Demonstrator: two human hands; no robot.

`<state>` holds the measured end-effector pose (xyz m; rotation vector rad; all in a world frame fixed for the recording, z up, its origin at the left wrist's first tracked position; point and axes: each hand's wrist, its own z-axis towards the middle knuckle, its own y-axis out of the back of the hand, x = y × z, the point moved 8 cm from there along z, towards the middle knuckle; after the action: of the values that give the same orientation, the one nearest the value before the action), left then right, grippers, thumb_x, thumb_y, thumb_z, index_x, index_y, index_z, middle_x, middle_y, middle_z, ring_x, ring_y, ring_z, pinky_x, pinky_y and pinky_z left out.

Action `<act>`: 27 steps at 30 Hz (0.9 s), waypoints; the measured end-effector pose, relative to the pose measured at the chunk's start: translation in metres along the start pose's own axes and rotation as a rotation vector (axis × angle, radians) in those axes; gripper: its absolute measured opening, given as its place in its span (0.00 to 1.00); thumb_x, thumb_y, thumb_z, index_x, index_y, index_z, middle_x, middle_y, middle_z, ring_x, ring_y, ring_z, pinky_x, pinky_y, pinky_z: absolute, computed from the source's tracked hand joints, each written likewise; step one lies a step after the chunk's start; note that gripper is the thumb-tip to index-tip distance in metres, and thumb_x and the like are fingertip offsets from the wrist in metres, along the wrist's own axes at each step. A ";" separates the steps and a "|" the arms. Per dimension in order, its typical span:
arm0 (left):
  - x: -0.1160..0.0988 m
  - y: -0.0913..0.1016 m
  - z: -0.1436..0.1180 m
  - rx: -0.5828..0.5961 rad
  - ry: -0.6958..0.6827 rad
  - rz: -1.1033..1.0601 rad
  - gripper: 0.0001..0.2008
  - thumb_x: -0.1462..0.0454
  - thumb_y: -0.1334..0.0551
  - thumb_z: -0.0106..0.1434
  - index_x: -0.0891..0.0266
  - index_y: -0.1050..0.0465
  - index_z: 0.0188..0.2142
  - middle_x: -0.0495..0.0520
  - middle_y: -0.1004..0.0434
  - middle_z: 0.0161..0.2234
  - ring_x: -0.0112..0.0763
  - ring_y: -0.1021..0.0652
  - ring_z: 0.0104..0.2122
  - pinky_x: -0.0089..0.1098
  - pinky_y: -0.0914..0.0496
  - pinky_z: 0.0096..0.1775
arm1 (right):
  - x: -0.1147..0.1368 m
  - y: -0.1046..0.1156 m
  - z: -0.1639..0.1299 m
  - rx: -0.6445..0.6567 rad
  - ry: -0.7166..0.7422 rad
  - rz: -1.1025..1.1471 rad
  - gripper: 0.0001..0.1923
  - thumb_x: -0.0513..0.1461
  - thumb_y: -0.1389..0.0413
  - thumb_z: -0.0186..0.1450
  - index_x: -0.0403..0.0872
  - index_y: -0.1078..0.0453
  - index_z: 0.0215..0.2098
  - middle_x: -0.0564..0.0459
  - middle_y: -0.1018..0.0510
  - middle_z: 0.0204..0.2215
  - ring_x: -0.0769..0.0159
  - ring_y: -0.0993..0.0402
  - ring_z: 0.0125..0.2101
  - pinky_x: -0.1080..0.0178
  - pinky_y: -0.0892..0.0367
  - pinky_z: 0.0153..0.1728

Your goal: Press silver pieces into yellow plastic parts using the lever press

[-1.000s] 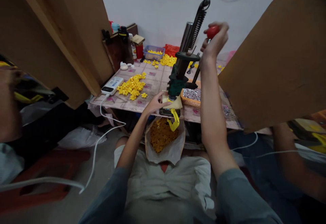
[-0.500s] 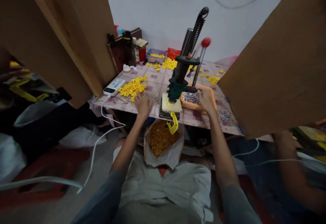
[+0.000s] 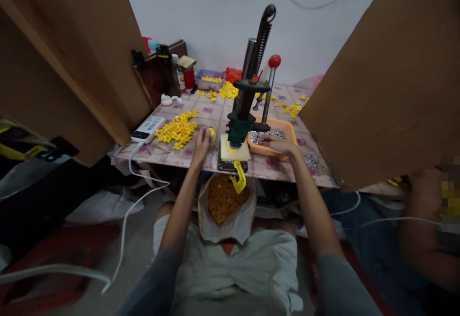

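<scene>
A green hand press [image 3: 241,110] with a red-knobbed lever [image 3: 274,61] stands on a cream block [image 3: 234,151] at the table's front edge. My left hand [image 3: 202,140] pinches a small yellow plastic piece [image 3: 212,132] just left of the press, beside a heap of the same yellow pieces [image 3: 177,128]. My right hand [image 3: 277,144] rests on the orange tray [image 3: 289,133] of small shiny metal parts, fingers curled; whether it grips a part I cannot tell. A paper bag [image 3: 224,207] of yellow pieces hangs open in my lap under a yellow clamp [image 3: 238,180].
A white device [image 3: 148,128] with a cable lies at the table's left corner. Bottles and a small bin [image 3: 212,77] stand at the back. Brown boards [image 3: 388,81] flank both sides. Another person's arm [image 3: 424,230] is at the right.
My right hand let go of the red lever knob and dropped to the tray of metal parts. My left hand left the press block, went to the yellow heap and lifted one piece.
</scene>
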<state>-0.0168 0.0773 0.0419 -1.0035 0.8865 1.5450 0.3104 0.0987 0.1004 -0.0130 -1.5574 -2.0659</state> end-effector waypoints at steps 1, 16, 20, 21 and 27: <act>0.000 -0.003 -0.002 0.019 0.009 -0.037 0.31 0.36 0.43 0.74 0.57 0.29 0.59 0.55 0.23 0.42 0.32 0.23 0.37 0.33 0.25 0.42 | -0.001 -0.003 0.000 0.041 -0.005 0.009 0.16 0.48 0.39 0.77 0.46 0.22 0.54 0.46 0.18 0.51 0.61 0.19 0.46 0.54 0.20 0.50; -0.010 -0.031 -0.014 0.359 -0.027 -0.054 0.25 0.48 0.29 0.66 0.62 0.28 0.53 0.61 0.21 0.54 0.40 0.20 0.56 0.31 0.26 0.48 | 0.116 -0.037 -0.057 -0.215 0.191 0.049 0.19 0.47 0.45 0.79 0.49 0.14 0.43 0.45 0.17 0.34 0.52 0.24 0.40 0.52 0.31 0.45; -0.011 -0.038 -0.016 0.462 -0.012 -0.094 0.30 0.46 0.29 0.66 0.61 0.26 0.60 0.62 0.19 0.58 0.43 0.21 0.60 0.34 0.26 0.54 | 0.132 -0.031 -0.060 -0.179 0.273 0.165 0.17 0.48 0.44 0.79 0.51 0.14 0.43 0.47 0.18 0.33 0.56 0.23 0.35 0.54 0.30 0.40; -0.012 -0.039 -0.017 0.483 -0.019 -0.093 0.29 0.45 0.30 0.66 0.61 0.24 0.58 0.62 0.19 0.57 0.44 0.21 0.59 0.34 0.26 0.54 | 0.136 -0.025 -0.059 -0.176 0.299 0.164 0.17 0.48 0.44 0.79 0.51 0.15 0.43 0.47 0.18 0.33 0.57 0.23 0.35 0.54 0.30 0.40; -0.010 -0.039 -0.021 0.542 0.002 -0.033 0.29 0.46 0.25 0.59 0.64 0.16 0.51 0.51 0.21 0.32 0.32 0.26 0.32 0.31 0.32 0.37 | 0.162 -0.010 -0.045 -0.054 0.476 -0.130 0.19 0.45 0.49 0.81 0.49 0.16 0.46 0.45 0.17 0.37 0.57 0.22 0.39 0.54 0.31 0.44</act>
<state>0.0258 0.0620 0.0420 -0.6205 1.1997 1.1783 0.1820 -0.0071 0.1294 0.5338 -1.2333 -2.0143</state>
